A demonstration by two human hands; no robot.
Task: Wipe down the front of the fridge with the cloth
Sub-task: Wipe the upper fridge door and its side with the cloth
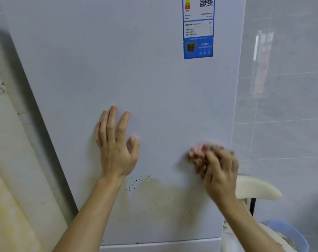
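The white fridge door (pixel 136 73) fills most of the view. My left hand (pixel 116 144) lies flat against it, fingers spread, holding nothing. My right hand (pixel 220 170) presses a bunched pink cloth (pixel 198 151) onto the door near its right edge; hand and cloth are motion-blurred. A brownish stain with dark specks (pixel 151 193) spreads over the door below and between my hands. Most of the cloth is hidden under my fingers.
A blue energy label (pixel 198 33) is stuck at the door's upper right. A grey tiled wall (pixel 285 106) stands right of the fridge. A cream chair back (pixel 254 188) and a blue bucket (pixel 290 235) sit at the lower right. A worn wall (pixel 9 160) is on the left.
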